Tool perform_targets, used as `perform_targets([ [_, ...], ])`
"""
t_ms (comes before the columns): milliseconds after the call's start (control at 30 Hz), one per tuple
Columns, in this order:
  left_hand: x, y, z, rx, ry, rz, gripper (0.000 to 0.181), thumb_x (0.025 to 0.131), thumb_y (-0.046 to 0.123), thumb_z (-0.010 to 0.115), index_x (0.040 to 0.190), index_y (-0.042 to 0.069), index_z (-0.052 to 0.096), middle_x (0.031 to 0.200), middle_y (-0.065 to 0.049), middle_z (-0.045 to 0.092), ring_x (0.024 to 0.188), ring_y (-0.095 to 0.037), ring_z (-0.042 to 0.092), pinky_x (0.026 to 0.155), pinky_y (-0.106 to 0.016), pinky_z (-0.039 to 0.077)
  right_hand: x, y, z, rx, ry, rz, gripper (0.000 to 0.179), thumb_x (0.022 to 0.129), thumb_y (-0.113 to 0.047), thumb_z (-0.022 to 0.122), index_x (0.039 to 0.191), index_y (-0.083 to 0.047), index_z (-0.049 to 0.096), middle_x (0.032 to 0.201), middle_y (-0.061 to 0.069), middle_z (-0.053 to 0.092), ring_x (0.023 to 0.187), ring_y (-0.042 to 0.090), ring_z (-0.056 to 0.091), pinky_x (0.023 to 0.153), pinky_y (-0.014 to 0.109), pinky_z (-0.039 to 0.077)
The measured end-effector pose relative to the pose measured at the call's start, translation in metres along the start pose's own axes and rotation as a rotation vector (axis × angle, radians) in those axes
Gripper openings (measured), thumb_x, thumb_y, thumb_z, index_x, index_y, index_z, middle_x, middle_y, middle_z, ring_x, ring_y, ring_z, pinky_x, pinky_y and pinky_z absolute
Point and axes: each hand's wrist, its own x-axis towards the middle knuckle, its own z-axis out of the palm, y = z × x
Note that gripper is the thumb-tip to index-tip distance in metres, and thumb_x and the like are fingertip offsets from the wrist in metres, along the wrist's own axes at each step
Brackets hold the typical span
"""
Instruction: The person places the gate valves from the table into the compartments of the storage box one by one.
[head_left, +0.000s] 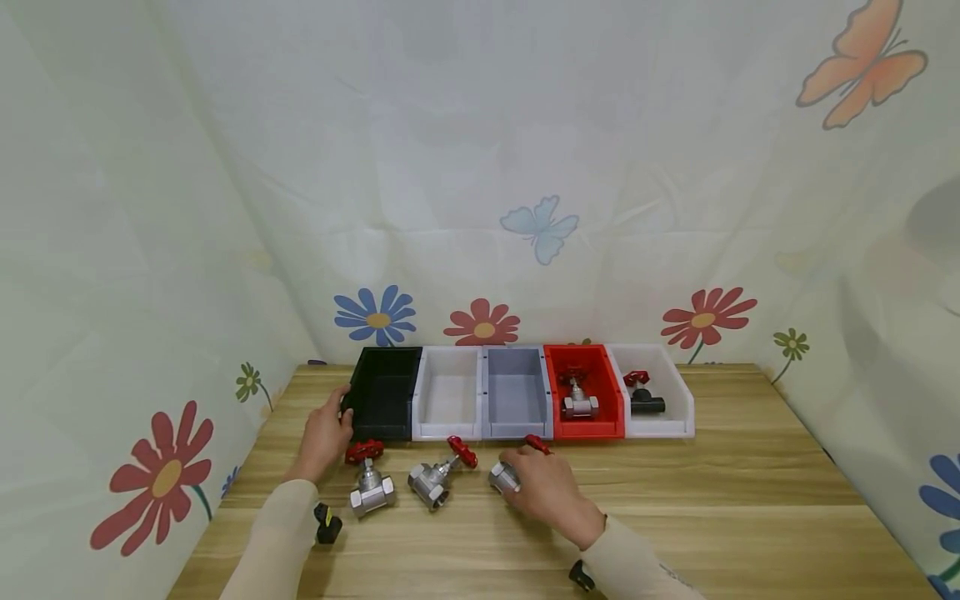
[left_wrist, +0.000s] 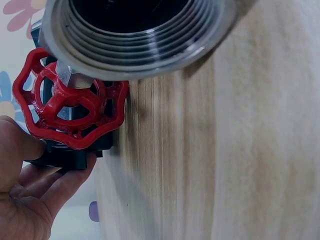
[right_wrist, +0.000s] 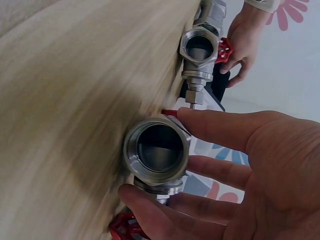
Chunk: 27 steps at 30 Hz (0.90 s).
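My left hand (head_left: 324, 437) grips the left wall of the black bin (head_left: 386, 398), thumb on one side and fingers on the other in the left wrist view. My right hand (head_left: 551, 492) holds a steel gate valve (head_left: 504, 477) low over the table, thumb and fingers round its body. That valve's threaded opening faces the right wrist camera, its red handwheel (right_wrist: 127, 227) partly hidden by the fingers. Between the hands lie two more steel valves with red handwheels, a left valve (head_left: 372, 496) and a middle valve (head_left: 431, 483).
Right of the black bin stand a white bin (head_left: 450, 429), a grey bin (head_left: 517, 429), a red bin (head_left: 588, 429) holding a steel valve, and another white bin (head_left: 678, 429) with a black red-handled valve. Black wrist-camera parts (head_left: 327, 525) show beside the left sleeve.
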Motion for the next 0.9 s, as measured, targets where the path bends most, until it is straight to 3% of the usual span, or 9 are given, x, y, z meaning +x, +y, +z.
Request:
perform_targets([
  [200, 0.000, 0.000, 0.000, 0.002, -0.006, -0.005, 0.047, 0.099, 0.009, 0.052, 0.145, 0.005, 0.041, 0.110, -0.033, 0.064, 0.084, -0.035, 0.060, 0.084, -0.056, 0.050, 0.004, 0.001, 0.007, 0.014, -0.022, 0.016, 0.041, 0.073, -0.027, 0.083, 0.111, -0.016, 0.069, 0.096, 0.002, 0.070, 0.082, 0.019, 0.064, 0.061, 0.038, 0.049],
  [567, 0.000, -0.001, 0.002, 0.003, 0.007, 0.007, 0.047, 0.098, 0.009, 0.052, 0.144, 0.004, 0.042, 0.110, -0.034, 0.065, 0.086, -0.037, 0.061, 0.086, -0.057, 0.050, 0.008, -0.002, 0.014, 0.029, -0.079, 0.080, 0.046, 0.072, -0.029, 0.082, 0.114, -0.016, 0.068, 0.093, 0.005, 0.069, 0.078, 0.019, 0.062, 0.059, 0.038, 0.047],
  [900, 0.000, -0.001, 0.001, 0.007, 0.002, 0.004, 0.047, 0.099, 0.008, 0.051, 0.144, 0.003, 0.042, 0.113, -0.035, 0.064, 0.088, -0.038, 0.061, 0.088, -0.058, 0.050, 0.009, -0.001, 0.025, -0.011, -0.028, 0.086, 0.044, 0.070, -0.031, 0.082, 0.108, -0.017, 0.068, 0.088, 0.005, 0.065, 0.072, 0.020, 0.060, 0.053, 0.036, 0.042],
])
